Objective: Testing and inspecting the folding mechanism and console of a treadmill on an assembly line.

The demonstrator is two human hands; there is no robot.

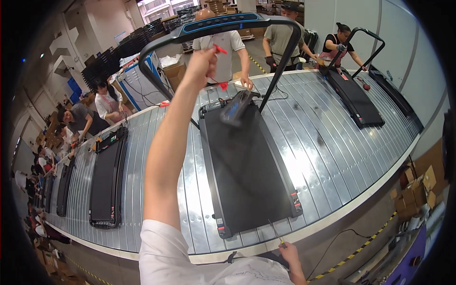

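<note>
A black treadmill (247,166) lies on the slatted metal conveyor (323,142) in front of me, its handlebar (223,23) raised upright. A dark cover piece (237,107) sits tilted at its far end. My left hand (202,61) is stretched up to the handlebar and pinches a small red tag (219,49); a second red piece (222,85) hangs just below the hand. My right hand (289,254) is low at the conveyor's near edge, closed on a thin screwdriver-like tool (276,233) whose shaft points toward the treadmill's near right corner.
More treadmills lie on the conveyor at left (107,180) and far right (354,95). Several people work on the far side, one straight across (223,47). Cardboard boxes (418,190) are stacked at lower right, and a cable runs along the floor below the conveyor.
</note>
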